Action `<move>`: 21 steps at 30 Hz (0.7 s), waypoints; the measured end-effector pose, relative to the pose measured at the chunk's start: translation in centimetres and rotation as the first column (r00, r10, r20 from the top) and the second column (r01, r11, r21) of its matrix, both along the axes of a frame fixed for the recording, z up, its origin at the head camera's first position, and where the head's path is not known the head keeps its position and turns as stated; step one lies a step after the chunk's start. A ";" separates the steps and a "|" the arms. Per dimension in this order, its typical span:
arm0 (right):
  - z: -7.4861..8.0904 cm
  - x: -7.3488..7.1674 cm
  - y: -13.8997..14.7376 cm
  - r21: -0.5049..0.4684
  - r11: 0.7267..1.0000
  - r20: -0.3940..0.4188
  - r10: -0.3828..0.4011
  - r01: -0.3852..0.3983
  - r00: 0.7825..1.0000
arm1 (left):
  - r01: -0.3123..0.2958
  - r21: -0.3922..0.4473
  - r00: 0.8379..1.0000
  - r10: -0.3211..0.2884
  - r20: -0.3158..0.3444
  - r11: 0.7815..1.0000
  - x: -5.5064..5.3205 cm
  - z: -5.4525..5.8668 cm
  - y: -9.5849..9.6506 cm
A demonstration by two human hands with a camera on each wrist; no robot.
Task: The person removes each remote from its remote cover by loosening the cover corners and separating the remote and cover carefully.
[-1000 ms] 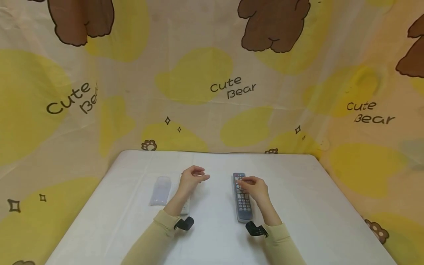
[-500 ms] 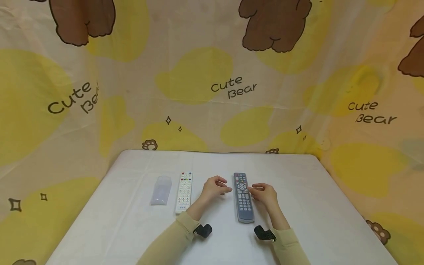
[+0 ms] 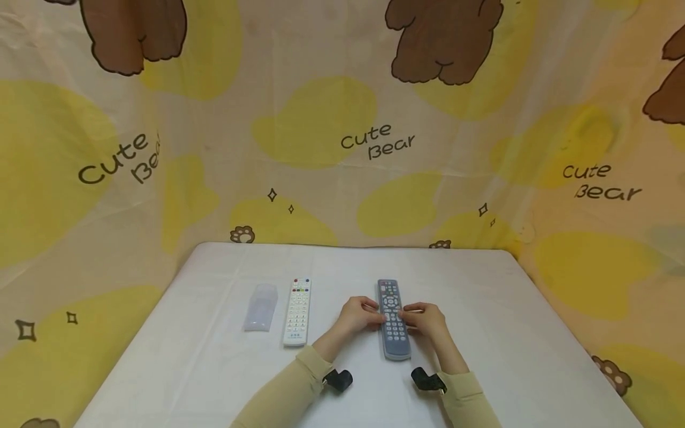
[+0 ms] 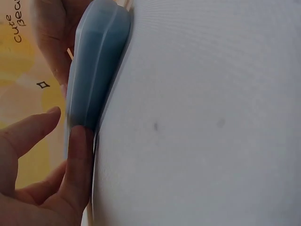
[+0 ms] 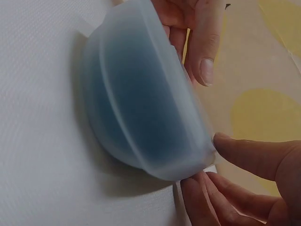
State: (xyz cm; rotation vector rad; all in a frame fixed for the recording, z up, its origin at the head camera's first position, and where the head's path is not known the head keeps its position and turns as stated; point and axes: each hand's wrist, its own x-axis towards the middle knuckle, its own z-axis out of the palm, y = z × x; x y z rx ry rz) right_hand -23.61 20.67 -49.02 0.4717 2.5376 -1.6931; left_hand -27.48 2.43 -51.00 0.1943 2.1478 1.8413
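Observation:
A grey-blue remote control (image 3: 396, 345) in a translucent cover lies face up on the white table (image 3: 481, 309), its long side pointing away from me. My left hand (image 3: 357, 315) is at its left edge; in the left wrist view a fingertip (image 4: 79, 141) touches the side while the thumb (image 4: 40, 127) stands off the face. Across from it, my right hand (image 3: 426, 319) pinches the right edge, thumb (image 5: 249, 153) at the upper rim and fingers against the side wall. Part of the remote's upper half is beside the fingertips.
A white remote control (image 3: 297, 312) with coloured buttons lies left of my left hand. Farther left is a clear plastic sleeve (image 3: 261, 308), lying flat. A patterned yellow cloth (image 3: 316, 131) hangs round the back and sides of the table.
My left hand has moved right, from over the white remote to the grey-blue remote's left edge. My right hand shifted from over its buttons to its right edge.

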 end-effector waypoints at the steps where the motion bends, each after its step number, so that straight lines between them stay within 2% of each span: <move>1: -0.1 0.0 0.0 -0.001 1.000 0.000 0.002 -0.002 1.000 | -0.001 0.003 1.000 0.001 0.004 1.000 0.0 -0.1 0.1; 13: -0.1 -0.1 0.0 -0.003 1.000 0.019 0.003 -0.003 1.000 | -0.012 0.011 0.999 0.012 0.049 1.000 0.5 0.5 0.5; 21: 0.1 0.0 0.1 -0.063 0.998 0.014 -0.001 0.002 1.000 | -0.022 0.014 0.999 0.021 0.025 1.000 0.4 0.8 0.5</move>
